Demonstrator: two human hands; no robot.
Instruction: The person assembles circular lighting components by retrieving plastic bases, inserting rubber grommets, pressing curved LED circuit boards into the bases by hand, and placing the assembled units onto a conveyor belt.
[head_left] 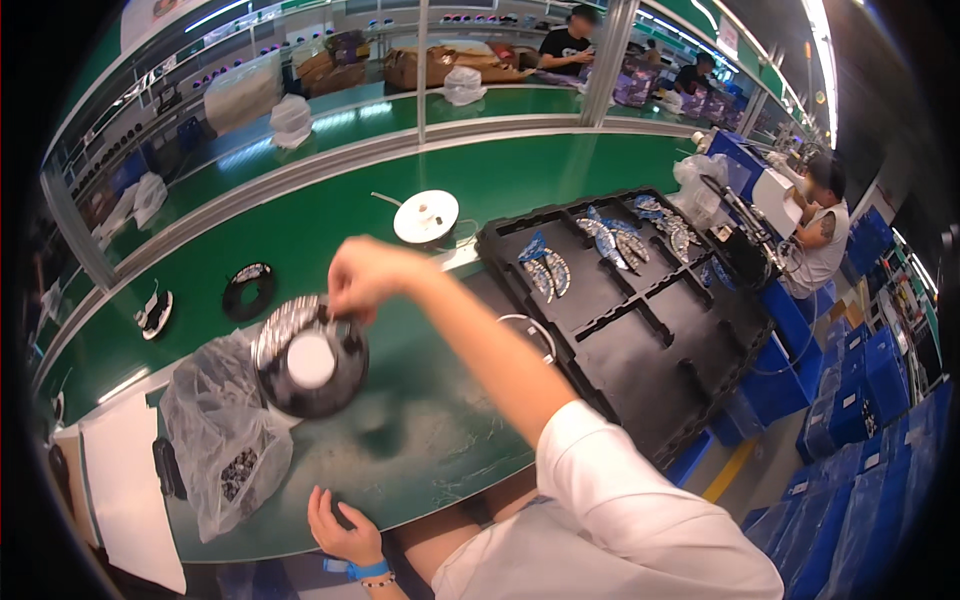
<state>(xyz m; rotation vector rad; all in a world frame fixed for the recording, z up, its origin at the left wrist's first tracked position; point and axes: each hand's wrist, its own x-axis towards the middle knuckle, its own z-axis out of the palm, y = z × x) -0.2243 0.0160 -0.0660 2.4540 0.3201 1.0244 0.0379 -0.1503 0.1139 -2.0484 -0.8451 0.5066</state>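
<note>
factory assembly line | green conveyor belt [330,215] | black parts tray [640,330] | blue crates [850,410]

black compartment tray [640,330] | white disc [426,215] | clear plastic bag [215,440] | green bench [330,200]

Green worktop [330,215] running long under bright strip lights [822,50], edged by metal rails [300,170]. Blue crates [850,400] stacked on the floor at right, yellow floor line [728,470] beside.
</note>
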